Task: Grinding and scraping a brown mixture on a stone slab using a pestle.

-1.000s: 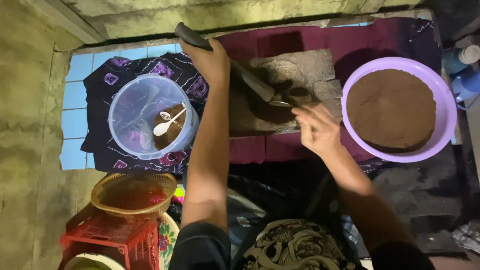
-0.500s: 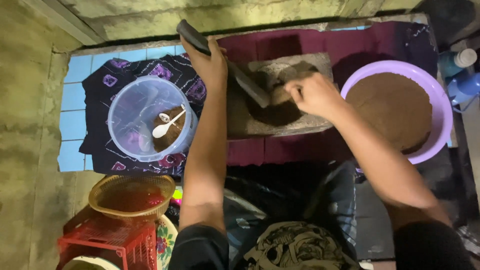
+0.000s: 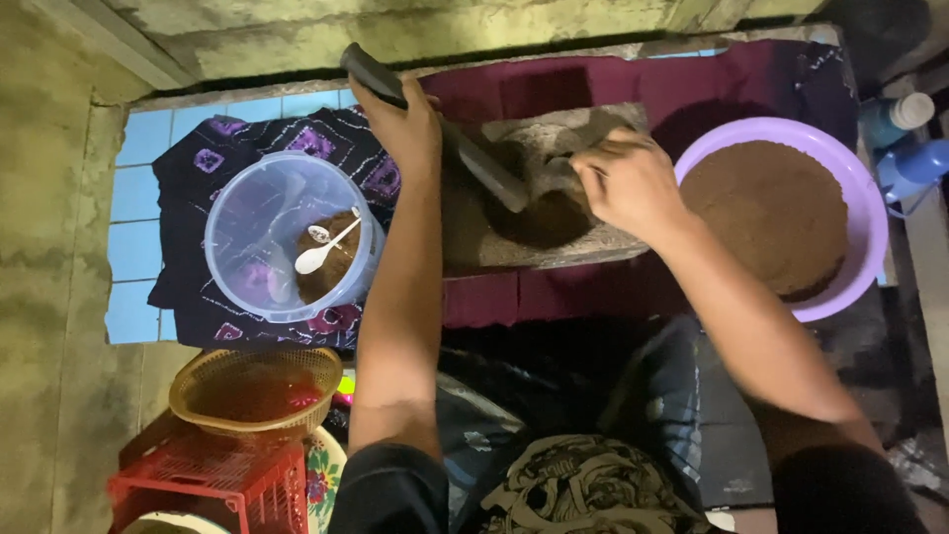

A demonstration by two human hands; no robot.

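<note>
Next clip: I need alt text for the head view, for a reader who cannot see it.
Seen from above, a person's left hand and right hand grip a dark stone roller on a flat grinding stone smeared with brown paste. A purple basin of brown paste sits right; a clear tub with a white spoon sits left.

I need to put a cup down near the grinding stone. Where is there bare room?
Bare blue tiles left of the clear tub, and maroon cloth below the stone slab. Crowded: the slab under both hands, the purple basin, the basket.
</note>
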